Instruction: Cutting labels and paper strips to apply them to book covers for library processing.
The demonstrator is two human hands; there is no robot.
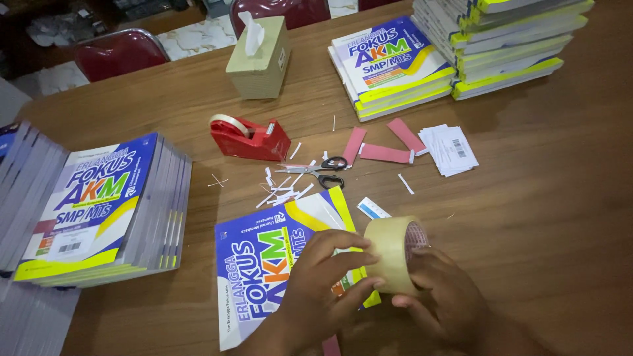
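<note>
Lying flat at six o'clock on the brown wooden table (pixel 527 217): a blue, white and yellow softcover workbook (pixel 264 264). Hovering over its right edge, a wide roll of clear-tan packing tape (pixel 393 254), being pinched by the left hand (pixel 323 280), fingers curled across its face, and being cradled from below by the right hand (pixel 438 296), half closed. Possibly slipping, or the loose end sticking crooked, given the fingertip grip. At eleven o'clock, a beige cardboard tissue box (pixel 260 62) holding a white tissue poking out. Beside it, a red tape dispenser (pixel 249 138) carrying a small roll.
</note>
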